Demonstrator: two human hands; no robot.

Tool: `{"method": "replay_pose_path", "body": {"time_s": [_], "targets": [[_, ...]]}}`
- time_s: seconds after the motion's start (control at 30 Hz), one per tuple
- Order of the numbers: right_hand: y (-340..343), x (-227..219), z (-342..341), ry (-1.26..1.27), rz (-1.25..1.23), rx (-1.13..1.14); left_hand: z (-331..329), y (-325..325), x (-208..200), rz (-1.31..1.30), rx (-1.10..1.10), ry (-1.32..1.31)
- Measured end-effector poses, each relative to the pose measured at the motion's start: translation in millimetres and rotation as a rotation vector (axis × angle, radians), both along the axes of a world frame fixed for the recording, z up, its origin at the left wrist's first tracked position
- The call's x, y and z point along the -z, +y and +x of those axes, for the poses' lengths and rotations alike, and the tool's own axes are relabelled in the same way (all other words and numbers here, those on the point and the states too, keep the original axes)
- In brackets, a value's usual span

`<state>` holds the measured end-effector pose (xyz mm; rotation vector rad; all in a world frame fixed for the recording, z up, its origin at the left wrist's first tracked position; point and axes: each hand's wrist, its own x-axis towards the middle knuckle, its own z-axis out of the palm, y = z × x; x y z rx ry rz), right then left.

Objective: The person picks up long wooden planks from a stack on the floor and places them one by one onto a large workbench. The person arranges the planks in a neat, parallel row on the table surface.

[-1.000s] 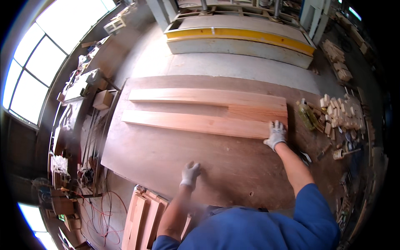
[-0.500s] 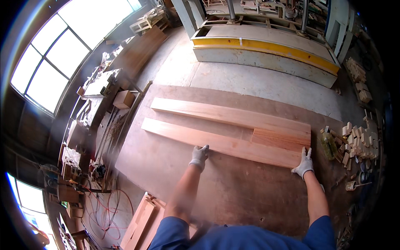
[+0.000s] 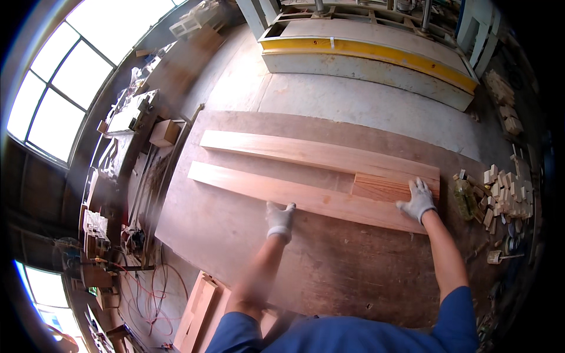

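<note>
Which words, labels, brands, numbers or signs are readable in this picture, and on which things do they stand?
None can be read.
Yellow beam: small marks, too small to tell if they are writing.
Nearer long board: no writing visible.

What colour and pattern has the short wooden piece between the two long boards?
The short piece is reddish-brown with darker grain streaks, seen best in the head view.

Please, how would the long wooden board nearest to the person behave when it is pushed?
The near board looks like solid wood with visible thickness, so it is probably stiff. It lies flat on the table, so it would likely slide rather than roll or tip. Being long, it may swing if pushed only near the right hand.
</note>
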<state>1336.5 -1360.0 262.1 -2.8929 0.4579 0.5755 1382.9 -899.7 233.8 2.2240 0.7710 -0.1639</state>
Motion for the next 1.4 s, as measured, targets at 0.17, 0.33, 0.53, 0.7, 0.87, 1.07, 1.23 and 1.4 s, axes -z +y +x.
{"method": "replay_pose_path", "body": {"time_s": [0.17,0.33,0.53,0.7,0.87,1.07,1.23,1.4], "targets": [[34.6,14.2,86.8,-0.094,-0.061,-0.117,-8.7,-14.0,2.4,0.291,0.453,-0.096],[60.8,18.3,140.8,-0.051,0.031,-0.17,-16.4,-28.4,-0.4,0.457,0.731,-0.091],[88.2,22.9,142.8,-0.099,0.012,-0.126,-23.1,-28.4,4.8,0.474,0.717,-0.085],[95.8,25.9,113.5,-0.101,0.032,-0.11,-38.6,-16.3,0.9,0.471,0.753,-0.078],[103.8,28.5,92.5,-0.097,0.0,-0.139,-46.5,-5.6,-5.4,0.493,0.802,-0.051],[141.5,28.3,56.3,-0.134,-0.069,-0.158,-37.5,0.6,-31.4,0.47,0.903,0.06],[182.3,53.0,-62.2,-0.346,-0.037,-0.375,-113.7,6.4,-26.8,0.38,0.968,-0.019],[189.1,60.3,-202.5,-0.232,0.018,-0.485,-246.3,38.6,17.3,0.273,0.906,-0.139]]}}
